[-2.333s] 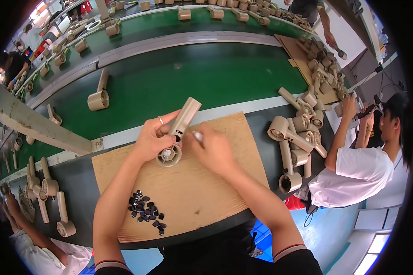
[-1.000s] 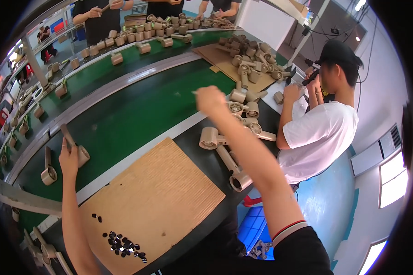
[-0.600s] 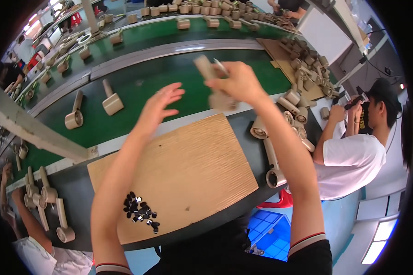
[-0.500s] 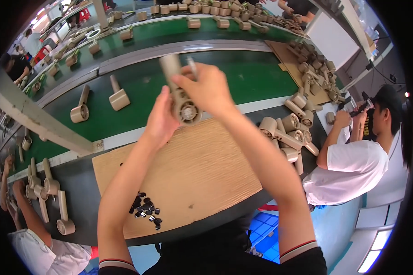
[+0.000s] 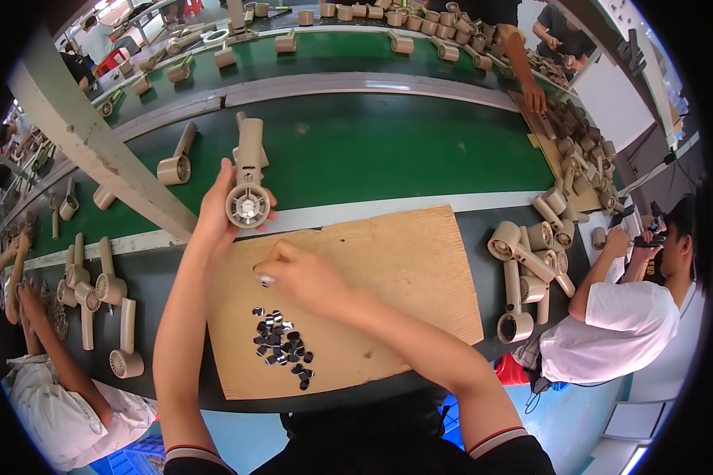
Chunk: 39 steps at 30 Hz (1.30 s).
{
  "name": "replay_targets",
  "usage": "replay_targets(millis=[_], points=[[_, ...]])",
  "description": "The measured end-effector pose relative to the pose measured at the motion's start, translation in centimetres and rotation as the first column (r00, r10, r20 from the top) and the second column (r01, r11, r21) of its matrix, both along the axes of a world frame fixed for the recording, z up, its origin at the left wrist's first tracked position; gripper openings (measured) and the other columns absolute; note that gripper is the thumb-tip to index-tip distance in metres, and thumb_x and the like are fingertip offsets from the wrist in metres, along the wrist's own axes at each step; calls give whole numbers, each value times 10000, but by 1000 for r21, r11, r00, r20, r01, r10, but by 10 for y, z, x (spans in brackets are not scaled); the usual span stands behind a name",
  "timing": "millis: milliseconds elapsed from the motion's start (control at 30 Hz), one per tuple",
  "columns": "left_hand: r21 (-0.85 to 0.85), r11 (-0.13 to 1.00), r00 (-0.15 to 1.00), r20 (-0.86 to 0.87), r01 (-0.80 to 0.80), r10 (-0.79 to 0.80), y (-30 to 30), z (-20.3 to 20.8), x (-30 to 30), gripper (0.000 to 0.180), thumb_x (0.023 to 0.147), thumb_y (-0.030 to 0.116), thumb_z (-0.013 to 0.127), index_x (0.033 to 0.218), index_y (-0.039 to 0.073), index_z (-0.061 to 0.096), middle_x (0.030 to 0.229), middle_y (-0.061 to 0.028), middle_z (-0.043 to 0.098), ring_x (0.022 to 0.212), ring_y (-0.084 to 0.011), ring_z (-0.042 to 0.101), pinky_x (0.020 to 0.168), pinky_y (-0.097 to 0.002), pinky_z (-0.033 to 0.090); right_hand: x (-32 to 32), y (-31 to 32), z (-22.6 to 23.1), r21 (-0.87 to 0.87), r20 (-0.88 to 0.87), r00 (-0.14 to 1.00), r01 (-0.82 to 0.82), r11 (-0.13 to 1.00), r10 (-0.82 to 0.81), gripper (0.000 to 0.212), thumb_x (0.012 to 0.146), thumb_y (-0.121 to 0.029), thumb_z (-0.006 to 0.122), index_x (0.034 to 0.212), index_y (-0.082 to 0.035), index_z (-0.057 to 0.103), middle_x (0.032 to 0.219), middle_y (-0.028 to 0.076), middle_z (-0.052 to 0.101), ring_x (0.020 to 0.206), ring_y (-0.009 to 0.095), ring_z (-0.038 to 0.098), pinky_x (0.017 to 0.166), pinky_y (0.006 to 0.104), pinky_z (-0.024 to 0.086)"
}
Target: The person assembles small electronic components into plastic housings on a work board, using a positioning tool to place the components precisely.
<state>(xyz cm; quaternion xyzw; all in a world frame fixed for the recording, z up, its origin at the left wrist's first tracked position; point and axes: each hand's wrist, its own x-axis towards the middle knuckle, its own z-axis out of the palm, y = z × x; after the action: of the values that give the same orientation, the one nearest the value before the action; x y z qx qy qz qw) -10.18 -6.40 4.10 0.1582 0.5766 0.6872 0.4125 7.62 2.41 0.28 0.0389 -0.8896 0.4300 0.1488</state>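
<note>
My left hand (image 5: 215, 207) is closed around a beige handheld fan (image 5: 250, 146), its handle pointing away from me and its round grille turned up. Over the brown cardboard sheet (image 5: 404, 269), my right hand (image 5: 305, 273) pinches a small black-and-white piece (image 5: 266, 280) between its fingertips. Just nearer to me lies a loose pile of small black pieces (image 5: 274, 339), some with shiny or white faces. Behind the held fan, another beige fan on the belt is partly hidden.
Beyond the cardboard runs a green conveyor belt (image 5: 388, 150) carrying beige fans. More fans are heaped at right (image 5: 527, 261) and grouped at left (image 5: 111, 289). A slanted metal post (image 5: 103, 134) stands at left. Co-workers sit on both sides; another's arm reaches in at far right.
My right hand has left the fan and come down over the cardboard near the black pieces. My left hand has moved left with the fan. The whole view has shifted.
</note>
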Motion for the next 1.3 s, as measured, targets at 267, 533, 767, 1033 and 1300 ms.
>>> replay_targets(millis=[267, 533, 767, 1033, 1300], points=[[94, 989, 991, 53, 117, -122, 52, -5, 30, 698, 989, 646, 235, 1177, 41, 527, 806, -154, 681, 713, -259, 681, 630, -349, 547, 18, 8, -8, 114, 92, 995, -55, 992, 44, 97, 885, -115, 620, 962, -56, 622, 952, 154, 538, 829, 348, 618, 711, 447, 499], [175, 973, 972, 151, 152, -179, 83, -34, 76, 633, 1009, 577, 329, 1326, 44, 458, 906, -115, 640, 790, -189, 653, 698, -305, 549, 61, 88, 37, -440, 68, 794, 567, 697, -604, 60, 875, -70, 696, 928, -42, 694, 786, 8, 649, 662, 51, 500, 580, 251, 416], [155, 942, 939, -224, 298, -261, 81, -30, 102, 528, 1048, 339, 365, 1442, -14, 361, 1274, -96, 524, 1119, -139, 507, 964, -283, 408, 54, 92, 29, -253, -103, 831, 509, 822, -546, 131, 820, 23, 711, 941, -27, 711, 869, 77, 674, 720, 171, 620, 621, 281, 484], [173, 940, 950, -164, 295, -267, 82, -33, 102, 509, 1014, 251, 391, 1445, -16, 351, 1182, -105, 579, 998, -125, 557, 864, -264, 453, 58, 97, 14, -205, -212, 838, 464, 862, -502, 184, 788, 59, 713, 947, -34, 720, 900, 78, 679, 759, 182, 654, 614, 288, 508], [246, 927, 958, -121, 284, -261, 78, -34, 86, 705, 761, 5, 507, 1453, 9, 373, 887, -134, 675, 740, -142, 649, 646, -257, 501, 69, 93, 17, -139, -184, 914, 339, 931, -360, 247, 873, 34, 613, 1083, -54, 710, 943, 63, 616, 772, 178, 630, 618, 298, 499]])
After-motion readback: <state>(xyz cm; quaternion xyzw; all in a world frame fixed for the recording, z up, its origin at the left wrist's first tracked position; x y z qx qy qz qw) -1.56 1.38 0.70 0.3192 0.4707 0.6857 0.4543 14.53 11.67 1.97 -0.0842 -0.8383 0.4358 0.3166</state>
